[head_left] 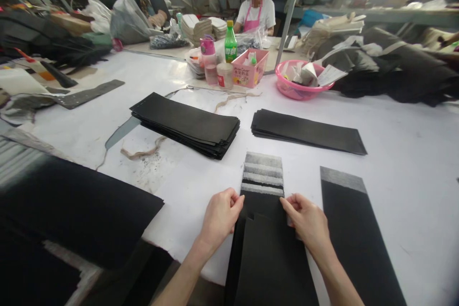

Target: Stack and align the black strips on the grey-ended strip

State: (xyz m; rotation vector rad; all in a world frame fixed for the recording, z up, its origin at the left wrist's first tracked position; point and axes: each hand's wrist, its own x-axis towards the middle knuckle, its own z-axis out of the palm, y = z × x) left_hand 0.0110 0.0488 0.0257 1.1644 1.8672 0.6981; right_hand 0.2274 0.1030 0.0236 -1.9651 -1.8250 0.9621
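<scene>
My left hand [223, 213] and my right hand [307, 220] pinch opposite side edges of a black sheet [263, 204]. Beyond it, overlapping strips with greyish-white ends [263, 167] lie in stepped bands. A further black panel [276, 263] covers the sheet's near part and runs toward me. To the right of my right hand lies a separate black strip [358, 220] with a grey band across its far end. Two stacks of black strips lie farther off, a thick left stack [186, 119] and a thinner right stack [308, 131].
Large black sheets [71, 201] lie at the table's left edge. Behind the stacks stand a pink bottle [209, 62], a green bottle [230, 43], a pink box [251, 68] and a pink basin [303, 87]. Two people sit across the table. A grey pole [290, 9] rises there.
</scene>
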